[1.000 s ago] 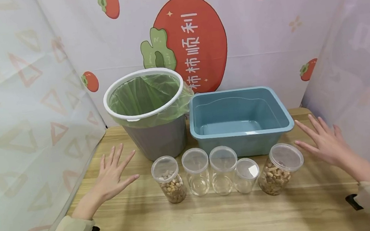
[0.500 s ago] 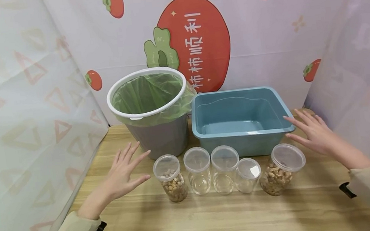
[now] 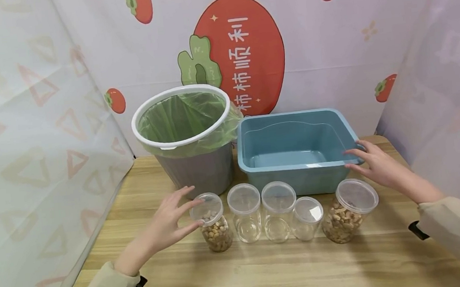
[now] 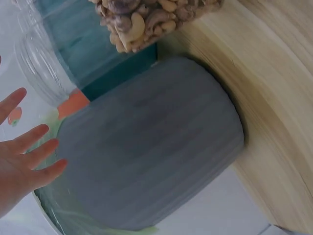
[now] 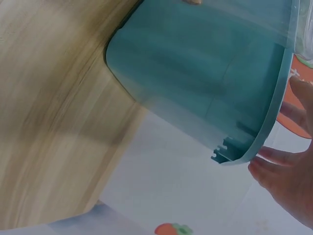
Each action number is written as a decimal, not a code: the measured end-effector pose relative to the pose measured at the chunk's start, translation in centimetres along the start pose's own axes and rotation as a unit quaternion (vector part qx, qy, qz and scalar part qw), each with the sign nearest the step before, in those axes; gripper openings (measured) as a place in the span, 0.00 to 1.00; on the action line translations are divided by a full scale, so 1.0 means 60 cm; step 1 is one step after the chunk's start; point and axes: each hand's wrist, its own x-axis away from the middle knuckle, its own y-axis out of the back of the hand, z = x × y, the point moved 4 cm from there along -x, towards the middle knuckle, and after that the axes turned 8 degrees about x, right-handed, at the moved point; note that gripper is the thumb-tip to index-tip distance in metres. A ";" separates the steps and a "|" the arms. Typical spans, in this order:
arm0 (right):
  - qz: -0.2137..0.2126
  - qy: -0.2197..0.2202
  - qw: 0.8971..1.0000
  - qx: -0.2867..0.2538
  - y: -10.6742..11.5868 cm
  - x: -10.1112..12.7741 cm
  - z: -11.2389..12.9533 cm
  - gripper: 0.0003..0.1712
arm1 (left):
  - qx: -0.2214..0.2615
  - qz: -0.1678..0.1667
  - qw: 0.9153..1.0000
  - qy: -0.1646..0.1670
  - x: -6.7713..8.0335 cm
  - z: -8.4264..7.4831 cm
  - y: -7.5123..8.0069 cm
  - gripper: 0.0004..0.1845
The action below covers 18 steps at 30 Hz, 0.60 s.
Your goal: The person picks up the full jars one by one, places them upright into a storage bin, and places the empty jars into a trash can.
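Left hand [image 3: 170, 222], fingers spread, reaches the leftmost nut jar [image 3: 211, 222]; right hand [image 3: 373, 167], relaxed, touches the empty tub [image 3: 300, 166] behind five jars: two hold nuts, three empty.

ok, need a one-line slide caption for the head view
Left hand reaches the leftmost nut jar in a row of five; right hand touches the blue tub's rim.

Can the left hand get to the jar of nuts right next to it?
Probably yes. The left hand is open, its fingers already beside the lid of the leftmost nut jar. Nothing lies between them; the gray bin stands behind and the empty jar on the far side.
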 end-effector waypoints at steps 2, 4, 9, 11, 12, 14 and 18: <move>-0.012 0.006 1.000 0.008 -0.002 0.000 0.001 0.16 | 0.007 0.002 1.000 -0.004 -0.002 -0.003 -0.007 0.25; -0.029 0.015 0.999 0.015 -0.004 0.000 0.002 0.13 | 0.009 0.004 1.000 -0.007 -0.004 -0.004 -0.014 0.24; -0.065 0.026 0.997 0.023 -0.008 0.001 0.001 0.09 | 0.016 0.006 1.000 -0.005 -0.006 -0.007 -0.027 0.21; -0.071 0.025 0.997 0.027 -0.010 0.001 0.001 0.08 | 0.025 0.008 1.000 0.003 -0.006 -0.007 -0.031 0.20; -0.075 0.024 0.996 0.029 -0.010 0.002 0.000 0.08 | 0.031 0.010 0.999 0.009 -0.007 -0.007 -0.033 0.20; -0.081 0.023 0.996 0.031 -0.011 0.002 0.000 0.08 | 0.048 0.013 0.998 0.027 -0.006 -0.005 -0.036 0.20; -0.093 0.022 0.995 0.034 -0.012 0.003 0.001 0.08 | 0.084 0.024 0.993 0.082 -0.007 0.002 -0.044 0.21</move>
